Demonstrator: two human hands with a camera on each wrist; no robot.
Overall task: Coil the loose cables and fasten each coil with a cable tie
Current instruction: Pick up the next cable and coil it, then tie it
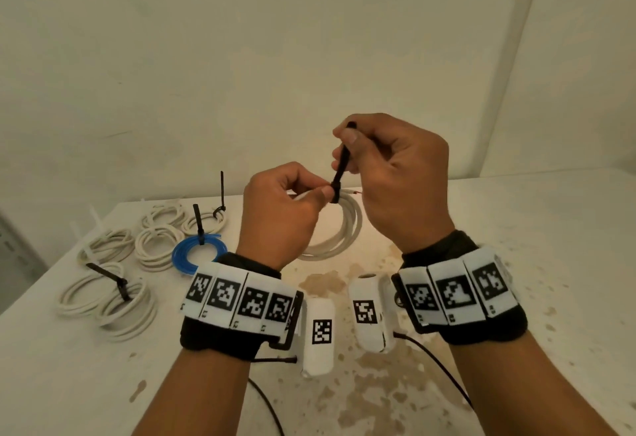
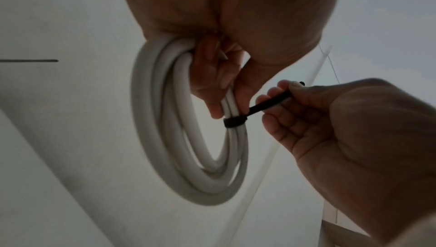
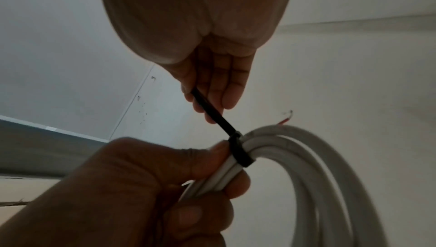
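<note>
A white cable coil [image 1: 344, 232] [image 2: 169, 139] [image 3: 330, 176] hangs above the table in my left hand [image 1: 285, 208] [image 2: 219, 75] [image 3: 165, 182], whose thumb and fingers pinch its top strands. A black cable tie [image 1: 339, 174] [image 2: 235, 121] [image 3: 239, 150] is looped round the coil beside that thumb. My right hand [image 1: 389, 174] [image 2: 330, 139] [image 3: 212, 87] pinches the tie's free tail, held taut up and away from the coil. The cable's bare end [image 3: 286, 117] sticks out past the tie.
Several tied white coils [image 1: 106, 298] and a blue coil [image 1: 199, 249] with upright black tie tails lie on the white table [image 1: 516, 229] at the left. Brown stains mark the table's middle. A wall stands close behind.
</note>
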